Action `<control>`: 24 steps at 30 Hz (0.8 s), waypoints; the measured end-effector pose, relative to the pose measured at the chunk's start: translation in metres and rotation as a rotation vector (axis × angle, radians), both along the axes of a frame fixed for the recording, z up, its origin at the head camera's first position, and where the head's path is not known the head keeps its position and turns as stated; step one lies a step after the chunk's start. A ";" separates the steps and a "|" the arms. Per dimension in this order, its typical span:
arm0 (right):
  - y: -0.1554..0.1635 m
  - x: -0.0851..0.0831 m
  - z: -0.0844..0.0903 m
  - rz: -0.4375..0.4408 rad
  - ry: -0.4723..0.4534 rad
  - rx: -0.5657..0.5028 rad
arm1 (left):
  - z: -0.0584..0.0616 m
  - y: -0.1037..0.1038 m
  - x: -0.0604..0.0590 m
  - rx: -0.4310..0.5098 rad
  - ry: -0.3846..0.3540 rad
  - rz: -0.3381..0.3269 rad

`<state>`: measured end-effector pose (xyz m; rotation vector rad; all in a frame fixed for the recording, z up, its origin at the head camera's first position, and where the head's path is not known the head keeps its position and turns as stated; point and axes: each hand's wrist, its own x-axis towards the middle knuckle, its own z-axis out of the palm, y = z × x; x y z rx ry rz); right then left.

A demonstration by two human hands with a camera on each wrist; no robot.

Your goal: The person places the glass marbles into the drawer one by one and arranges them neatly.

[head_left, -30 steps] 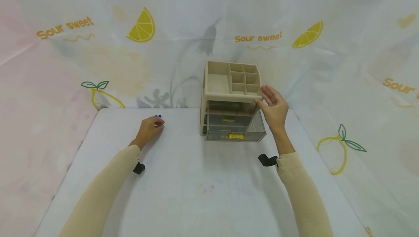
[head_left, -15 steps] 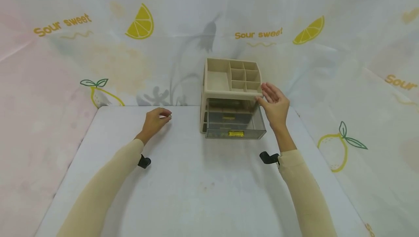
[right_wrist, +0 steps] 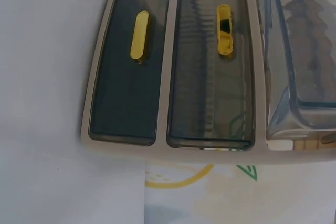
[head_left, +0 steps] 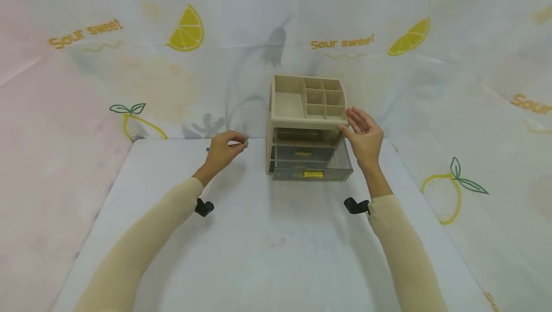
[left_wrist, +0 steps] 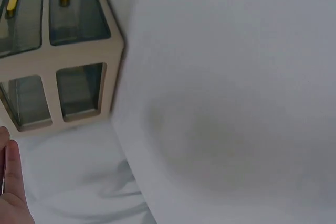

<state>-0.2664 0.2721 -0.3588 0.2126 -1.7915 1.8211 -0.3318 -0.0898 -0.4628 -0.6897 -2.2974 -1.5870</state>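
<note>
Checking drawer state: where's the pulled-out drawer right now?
Head view, centre-right: the open drawer juts from the top slot of the beige organizer, towards the person, just left of the right hand.

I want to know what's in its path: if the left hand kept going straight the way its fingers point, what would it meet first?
Probably the left side wall of the drawer organizer. The left hand, pinching something small, points right toward it over bare table; depth is hard to judge.

Beige desk organiser (head_left: pixel 307 125) at table's far edge, upright, top smoky drawer (head_left: pixel 311 156) pulled out, gold handle.
</note>
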 end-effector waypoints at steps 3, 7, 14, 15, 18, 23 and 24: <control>0.003 -0.001 -0.001 -0.008 0.014 0.004 | 0.010 0.011 0.005 0.022 0.018 -0.027; 0.008 -0.009 -0.010 0.003 0.024 -0.004 | 0.024 0.021 0.012 0.068 0.054 -0.047; 0.012 -0.014 -0.018 -0.015 0.023 -0.014 | 0.055 0.039 0.032 0.128 0.136 -0.121; 0.012 -0.013 -0.016 -0.011 0.021 -0.011 | 0.062 0.041 0.037 0.129 0.139 -0.126; 0.009 -0.008 -0.011 -0.001 0.014 -0.007 | 0.081 0.046 0.052 0.140 0.145 -0.153; 0.009 -0.011 -0.014 -0.015 0.024 -0.008 | 0.095 0.054 0.062 0.186 0.155 -0.260; 0.009 -0.014 -0.016 -0.014 0.029 -0.011 | 0.097 0.056 0.063 0.190 0.155 -0.277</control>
